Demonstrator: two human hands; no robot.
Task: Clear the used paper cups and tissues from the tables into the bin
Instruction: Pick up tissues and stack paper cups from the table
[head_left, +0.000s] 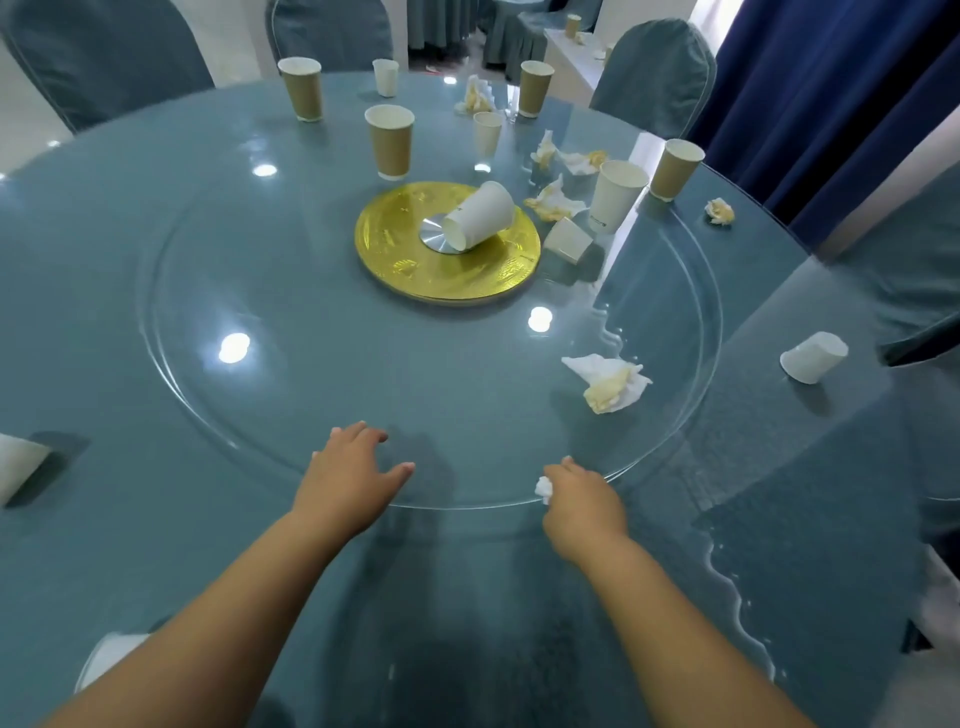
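My right hand (584, 501) is closed around a small white tissue (543, 488) at the near rim of the glass turntable (260, 405). My left hand (353, 478) rests flat and open on the same rim, holding nothing. A crumpled stained tissue (608, 382) lies on the glass to the right. A white cup (480, 215) lies tipped over on the gold centre plate (405, 260). Several brown and white paper cups stand across the far half, among them a brown cup (390, 141). Another white cup (813, 357) lies on its side at the right edge. No bin is visible.
The round table (104, 519) has a blue-grey cloth. Covered chairs (654, 78) ring it. Dark blue curtains (857, 104) hang at the right. More stained tissues (553, 200) lie among the far cups. White objects show at the left edge (15, 465) and under my left arm (106, 657).
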